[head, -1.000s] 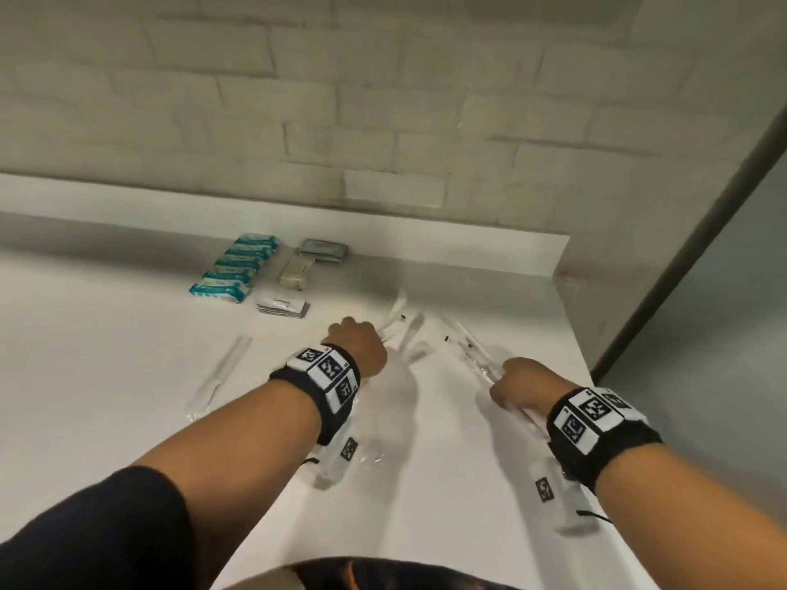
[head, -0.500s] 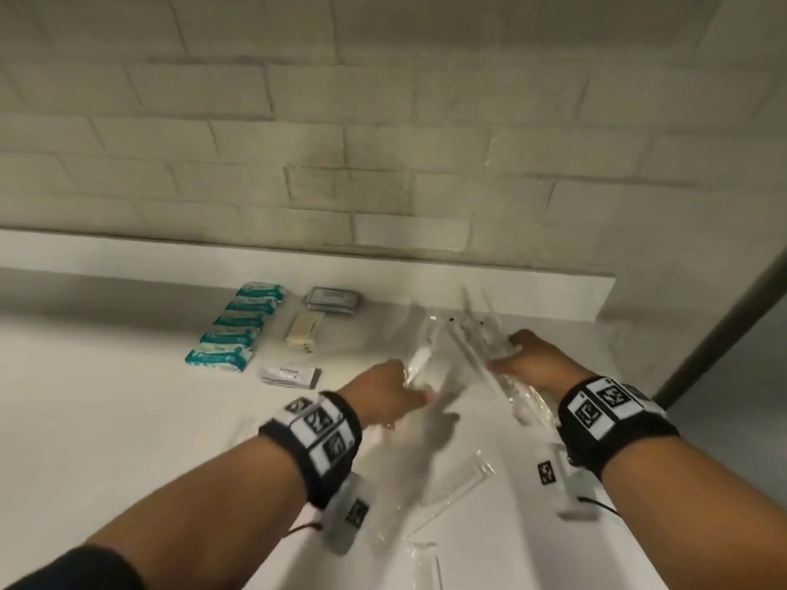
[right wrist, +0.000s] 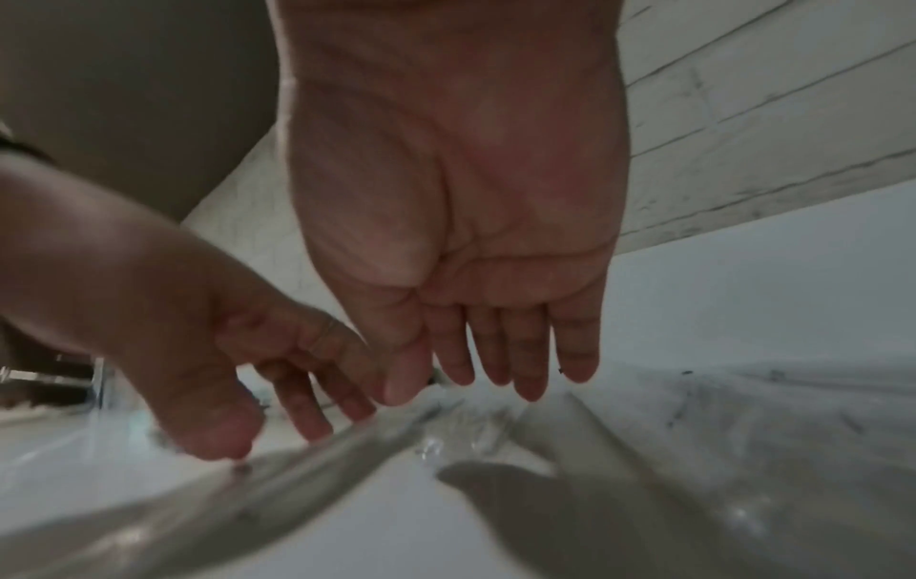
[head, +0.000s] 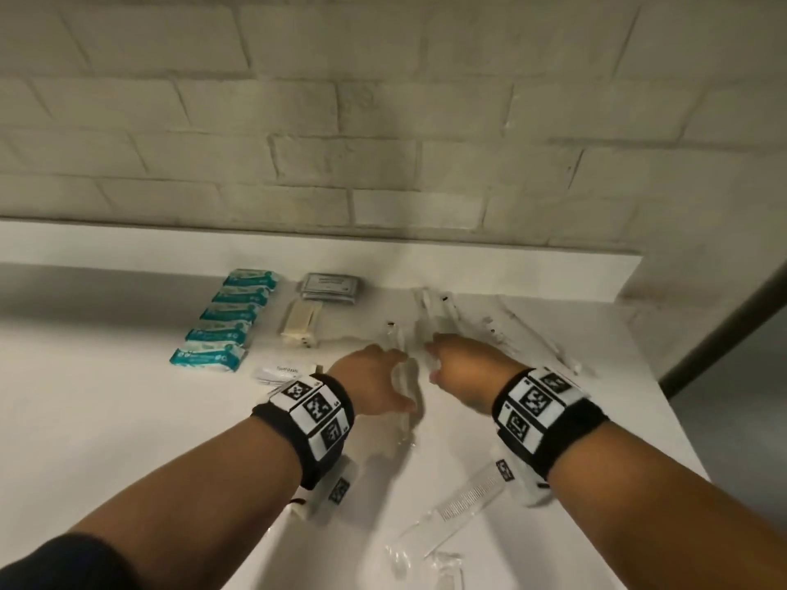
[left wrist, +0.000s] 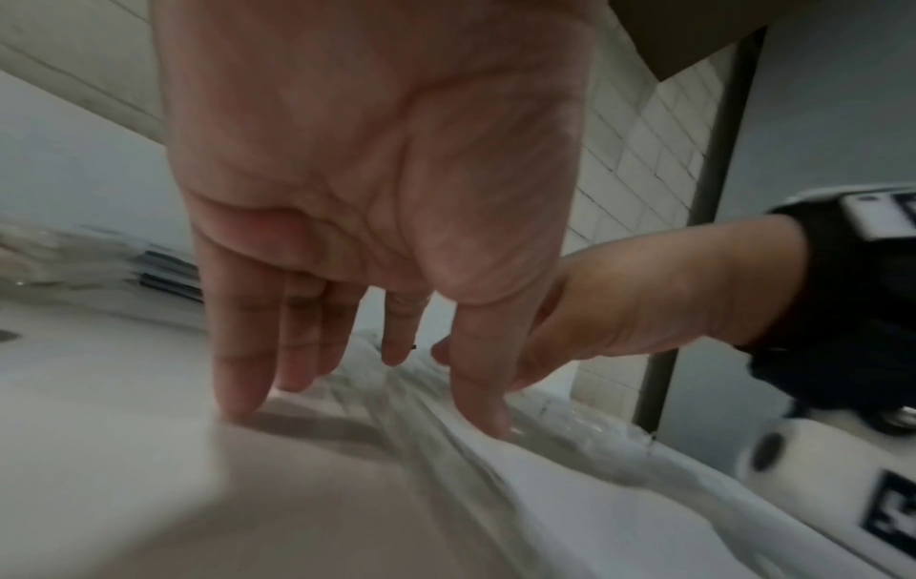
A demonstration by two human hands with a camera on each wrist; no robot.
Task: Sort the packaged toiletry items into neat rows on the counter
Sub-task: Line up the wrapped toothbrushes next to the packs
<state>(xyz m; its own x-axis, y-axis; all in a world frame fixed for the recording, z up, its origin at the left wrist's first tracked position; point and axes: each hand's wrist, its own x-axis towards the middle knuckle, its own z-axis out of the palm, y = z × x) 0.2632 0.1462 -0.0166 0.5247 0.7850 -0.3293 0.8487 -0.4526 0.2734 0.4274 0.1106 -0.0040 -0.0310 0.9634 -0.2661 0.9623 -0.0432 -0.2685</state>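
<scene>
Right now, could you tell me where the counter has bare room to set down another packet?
Bare counter lies left of the teal packets, toward the near edge. It is crowded where the left hand and right hand meet over clear sleeves, and around the comb.

The light is dim and greenish-grey, falling from above and behind the person, so soft shadows of the arms spread forward over the white counter (head: 106,419). The head view is fairly sharp at centre, but the brick wall (head: 383,121) bows toward the edges (wide-angle distortion). Both wrist views are murky and smeared — the clear wrappers (left wrist: 446,450) streak into grey bands, with small specks of glare. The left hand (left wrist: 377,176) and right hand (right wrist: 456,196) loom large, their palms underlit.
</scene>
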